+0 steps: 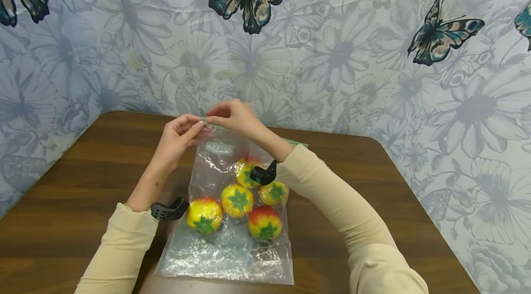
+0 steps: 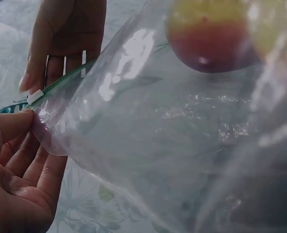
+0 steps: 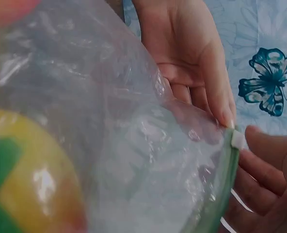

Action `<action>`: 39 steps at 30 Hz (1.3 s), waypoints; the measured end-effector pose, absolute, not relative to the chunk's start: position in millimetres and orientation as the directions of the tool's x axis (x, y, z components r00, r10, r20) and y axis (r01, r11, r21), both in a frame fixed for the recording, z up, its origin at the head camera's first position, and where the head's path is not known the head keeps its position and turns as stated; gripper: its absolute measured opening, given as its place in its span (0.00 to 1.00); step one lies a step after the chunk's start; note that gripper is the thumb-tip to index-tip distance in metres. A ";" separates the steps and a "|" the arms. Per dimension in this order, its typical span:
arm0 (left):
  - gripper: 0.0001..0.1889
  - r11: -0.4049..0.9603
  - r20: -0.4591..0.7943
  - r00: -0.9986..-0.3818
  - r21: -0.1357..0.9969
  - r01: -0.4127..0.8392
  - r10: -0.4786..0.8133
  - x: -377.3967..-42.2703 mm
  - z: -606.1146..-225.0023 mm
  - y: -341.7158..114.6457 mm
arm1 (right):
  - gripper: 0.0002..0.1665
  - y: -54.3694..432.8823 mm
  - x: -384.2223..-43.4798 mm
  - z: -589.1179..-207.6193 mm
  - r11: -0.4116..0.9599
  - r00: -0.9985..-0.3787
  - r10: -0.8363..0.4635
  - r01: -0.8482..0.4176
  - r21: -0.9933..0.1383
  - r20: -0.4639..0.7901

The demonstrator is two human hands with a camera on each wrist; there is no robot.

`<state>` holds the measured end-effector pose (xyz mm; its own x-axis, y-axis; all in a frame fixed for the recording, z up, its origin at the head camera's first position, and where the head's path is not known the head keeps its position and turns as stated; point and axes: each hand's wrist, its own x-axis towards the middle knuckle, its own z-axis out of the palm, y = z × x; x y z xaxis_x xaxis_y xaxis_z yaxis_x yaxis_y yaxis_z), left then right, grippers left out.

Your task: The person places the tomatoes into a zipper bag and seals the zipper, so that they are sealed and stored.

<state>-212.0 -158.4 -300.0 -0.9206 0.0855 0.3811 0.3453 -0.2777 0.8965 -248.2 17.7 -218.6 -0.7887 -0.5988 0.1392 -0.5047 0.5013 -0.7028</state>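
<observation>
A clear slider zip bag [image 1: 220,257] lies on the table with its green-edged mouth lifted at the far left corner. Several yellow-red toy fruits with green star-shaped tops, one a toy fruit [image 1: 237,200] near the middle, are inside it. My left hand [image 1: 179,139] pinches that corner between thumb and fingers, close beside the white slider [image 2: 35,97]. Across from it, my right hand [image 1: 236,119] has its thumb at the slider [image 3: 238,140] and its fingers behind the zip edge. How firmly the right thumb presses there is hard to see.
The brown wooden table [image 1: 340,169] stretches to both sides of the bag. Behind it hangs a floral cloth [image 1: 340,63] with butterflies. A black wrist strap [image 1: 169,209] sits on the left wrist, and another black strap [image 1: 264,173] on the right.
</observation>
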 end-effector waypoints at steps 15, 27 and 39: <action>0.05 -0.194 0.363 -0.930 0.917 0.348 0.048 -212.6 -294.5 -157.1 | 0.08 15.8 -251.3 -224.9 0.457 -0.810 -0.549 -0.495 -0.739 0.203; 0.03 -0.216 0.386 -0.922 0.904 0.370 0.037 -214.9 -296.1 -160.6 | 0.07 36.5 -264.2 -238.4 0.433 -0.803 -0.558 -0.495 -0.754 0.207; 0.04 -0.198 0.386 -0.922 0.906 0.374 0.023 -215.9 -295.9 -164.2 | 0.08 66.4 -266.1 -245.5 0.477 -0.826 -0.540 -0.459 -0.749 0.163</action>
